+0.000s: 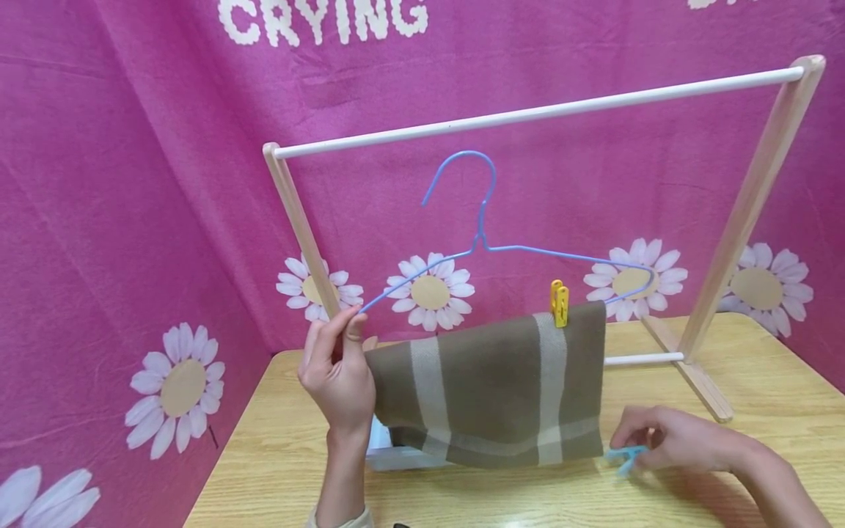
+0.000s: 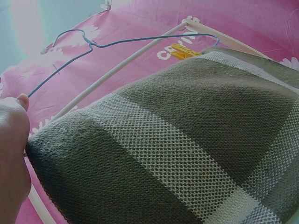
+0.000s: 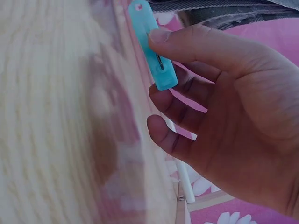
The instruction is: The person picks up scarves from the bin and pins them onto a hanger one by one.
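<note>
My left hand (image 1: 343,370) pinches the left corner of a blue wire hanger (image 1: 548,253), holding it up with its hook free in the air below the rack's bar. Over the hanger's lower wire drapes a folded brown cloth (image 1: 491,389) with pale stripes. A yellow clothespin (image 1: 560,304) clips the cloth near its right end; it also shows in the left wrist view. Low at the right, my right hand (image 1: 686,440) pinches a light blue clothespin (image 3: 152,46) between thumb and fingers, close to the cloth's bottom right corner and just over the table.
A wooden rack with a white top bar (image 1: 541,114) stands behind the hanger, its right foot (image 1: 693,381) on the wood-grain table (image 1: 264,447). Partly hidden under the cloth is a pale translucent tray (image 1: 403,460). A pink flowered curtain (image 1: 165,220) encloses the back and left.
</note>
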The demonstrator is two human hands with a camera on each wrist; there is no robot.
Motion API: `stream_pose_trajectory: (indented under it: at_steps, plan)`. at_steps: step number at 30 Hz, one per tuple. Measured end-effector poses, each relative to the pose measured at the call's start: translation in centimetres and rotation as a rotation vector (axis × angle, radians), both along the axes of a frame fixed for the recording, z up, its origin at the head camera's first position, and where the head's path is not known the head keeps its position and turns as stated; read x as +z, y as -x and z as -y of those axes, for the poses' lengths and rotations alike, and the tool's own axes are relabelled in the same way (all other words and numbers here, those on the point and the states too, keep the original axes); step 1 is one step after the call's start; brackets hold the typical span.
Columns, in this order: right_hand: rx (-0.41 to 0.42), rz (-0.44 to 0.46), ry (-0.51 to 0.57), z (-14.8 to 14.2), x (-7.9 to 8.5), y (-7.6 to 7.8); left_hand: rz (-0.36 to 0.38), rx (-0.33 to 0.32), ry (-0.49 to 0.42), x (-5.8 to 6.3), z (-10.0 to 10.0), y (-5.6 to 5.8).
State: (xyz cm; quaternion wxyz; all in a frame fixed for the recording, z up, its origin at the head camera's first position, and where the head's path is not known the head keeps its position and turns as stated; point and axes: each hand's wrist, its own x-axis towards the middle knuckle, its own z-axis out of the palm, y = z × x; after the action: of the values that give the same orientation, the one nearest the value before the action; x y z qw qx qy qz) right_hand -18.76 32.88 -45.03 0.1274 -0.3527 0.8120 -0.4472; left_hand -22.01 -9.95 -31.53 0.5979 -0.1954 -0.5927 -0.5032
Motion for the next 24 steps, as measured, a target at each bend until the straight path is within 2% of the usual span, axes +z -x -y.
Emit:
stream_pose_trajectory:
  at_steps: [4,14,20,24]
  plan:
    - [-0.006,-0.074,0.016,-0.2,0.5,0.0,0.000,-0.004,-0.001,0.0,0.0,0.0]
    - [-0.097,-0.124,0.017,-0.9,1.7,-0.5,0.003,-0.023,0.000,0.0,-0.1,0.1]
    - [-0.144,-0.138,0.029,-1.1,2.1,-0.7,0.015,-0.013,0.010,0.0,-0.1,0.2]
    - [-0.152,-0.194,0.043,-1.1,2.2,-0.5,0.019,0.000,0.011,-0.1,0.0,0.1]
